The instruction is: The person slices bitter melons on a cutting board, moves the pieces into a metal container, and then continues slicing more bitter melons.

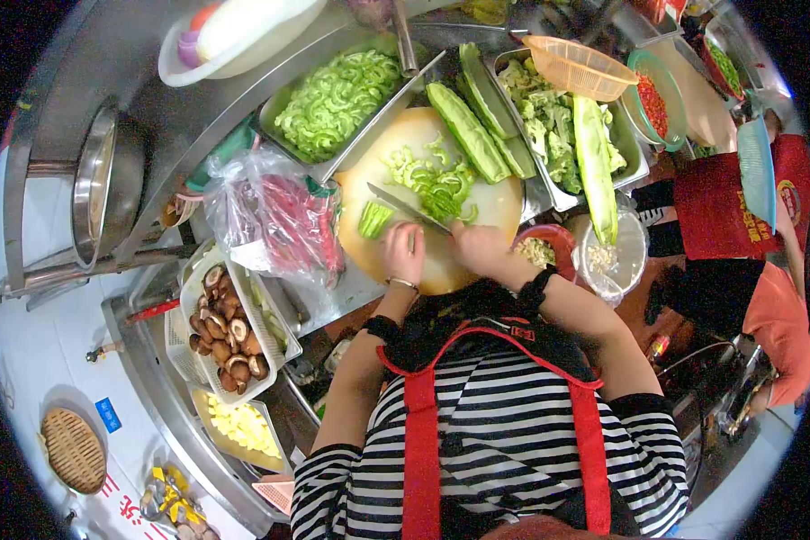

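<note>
My right hand (482,249) is closed around the handle of a kitchen knife (409,205). Its blade lies across the round cutting board (369,162), between a small green bitter melon piece (375,219) and a pile of cut bitter melon slices (445,187). My left hand (405,255) is curled low on the board, fingers bent against the bitter melon piece; its fingertips are partly hidden. Halved bitter melons (468,133) lie at the board's upper right edge. A metal tray (283,135) full of bitter melon slices stands behind the board.
Left of the board lie a plastic bag of red produce (288,211) and a basket of mushrooms (229,333). On the right are a tray of broccoli (549,126), another melon half (594,171), and a clear tub (610,261). A co-worker in red (729,198) stands further right.
</note>
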`<state>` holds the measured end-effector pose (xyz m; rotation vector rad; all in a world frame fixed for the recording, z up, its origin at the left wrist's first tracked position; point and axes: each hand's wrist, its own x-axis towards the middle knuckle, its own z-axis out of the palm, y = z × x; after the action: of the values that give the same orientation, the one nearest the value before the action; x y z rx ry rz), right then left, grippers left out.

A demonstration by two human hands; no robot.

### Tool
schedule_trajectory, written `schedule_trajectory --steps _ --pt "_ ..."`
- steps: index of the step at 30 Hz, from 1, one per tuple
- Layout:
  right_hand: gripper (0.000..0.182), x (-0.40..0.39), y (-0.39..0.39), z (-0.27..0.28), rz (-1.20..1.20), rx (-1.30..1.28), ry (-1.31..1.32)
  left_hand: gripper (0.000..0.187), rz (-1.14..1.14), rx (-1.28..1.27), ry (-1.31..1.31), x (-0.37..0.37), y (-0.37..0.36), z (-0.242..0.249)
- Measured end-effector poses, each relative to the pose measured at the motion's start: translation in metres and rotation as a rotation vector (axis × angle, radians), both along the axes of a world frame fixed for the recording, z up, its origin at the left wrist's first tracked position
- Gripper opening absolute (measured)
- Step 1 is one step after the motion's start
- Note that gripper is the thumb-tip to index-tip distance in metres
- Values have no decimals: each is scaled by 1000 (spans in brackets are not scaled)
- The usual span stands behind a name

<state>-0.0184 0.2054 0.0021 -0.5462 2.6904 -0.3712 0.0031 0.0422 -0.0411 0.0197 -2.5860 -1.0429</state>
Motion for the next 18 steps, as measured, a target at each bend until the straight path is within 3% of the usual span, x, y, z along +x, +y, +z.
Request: schedule_trajectory --steps 4,8,13,14,18 --pt "28 -4 6 13 9 -21 -17 13 -51 -191 48 -8 1 -6" --pt "29 -4 22 1 -11 -61 30 16 -59 -42 109 -9 -14 -7" --pt "29 8 23 16 -10 -58 -33 28 156 -299 239 -11 -64 13" --pt "29 9 24 20 -9 -62 -37 31 99 -335 226 -10 -75 0" --pt "23 8 32 33 -15 -38 -18 31 -25 -101 105 0 -60 -9"
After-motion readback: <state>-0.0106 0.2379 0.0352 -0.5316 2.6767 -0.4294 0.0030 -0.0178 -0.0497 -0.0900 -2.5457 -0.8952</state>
